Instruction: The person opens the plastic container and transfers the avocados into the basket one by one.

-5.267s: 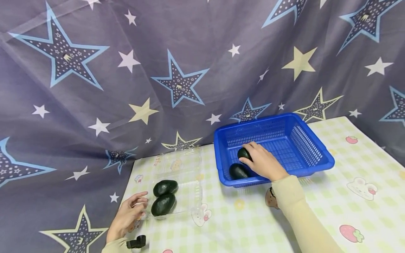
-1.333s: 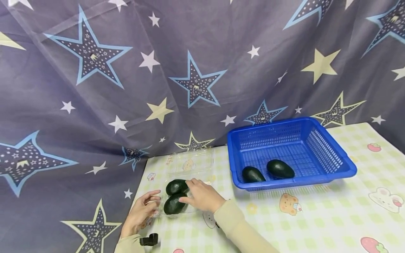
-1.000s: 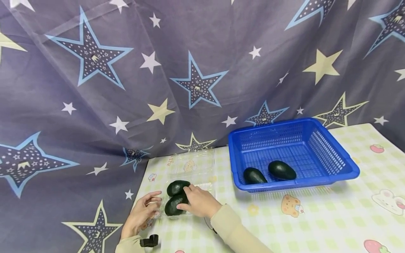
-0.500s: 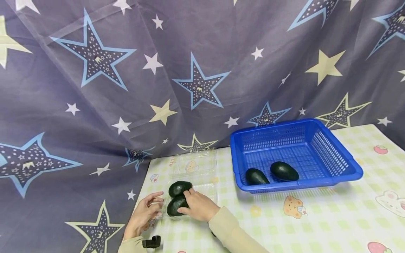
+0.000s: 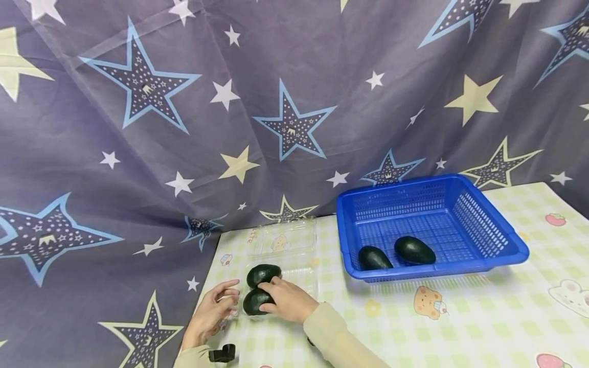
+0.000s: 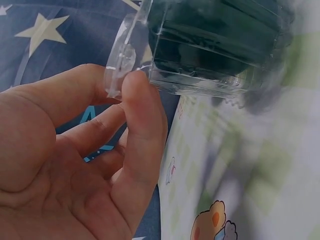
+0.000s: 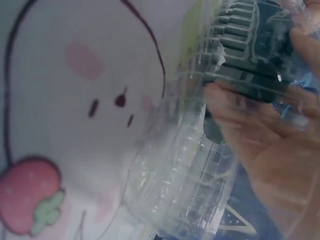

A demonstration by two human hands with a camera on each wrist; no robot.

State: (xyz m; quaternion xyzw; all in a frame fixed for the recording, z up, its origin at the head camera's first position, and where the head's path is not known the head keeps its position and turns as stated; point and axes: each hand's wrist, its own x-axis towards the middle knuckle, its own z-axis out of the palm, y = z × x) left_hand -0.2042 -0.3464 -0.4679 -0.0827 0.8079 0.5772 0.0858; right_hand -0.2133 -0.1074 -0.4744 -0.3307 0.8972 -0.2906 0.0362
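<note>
Two dark green avocados lie side by side in the left end of a clear plastic clamshell box (image 5: 304, 280) with its lid (image 5: 294, 237) folded back. My right hand (image 5: 291, 300) grips the nearer avocado (image 5: 253, 302), thumb on its near side and fingers over its top. The farther avocado (image 5: 262, 275) lies just beyond those fingers. At the box's left side, my left hand (image 5: 212, 313) pinches the clear rim (image 6: 122, 60), as the left wrist view shows. Through the box wall, the right wrist view shows my right hand (image 7: 270, 145) around dark green fruit (image 7: 260, 65).
A blue plastic basket (image 5: 490, 227) stands to the right at the back, holding an avocado (image 5: 374, 258) and another avocado (image 5: 415, 250) near its front wall. A checked cloth (image 5: 414, 337) covers the table. Behind it hangs a star-patterned curtain (image 5: 294, 61).
My right hand has let go of an avocado in the basket and moved left to the box. Its fingers have since settled on the nearer avocado there. My left hand has stayed at the box's side.
</note>
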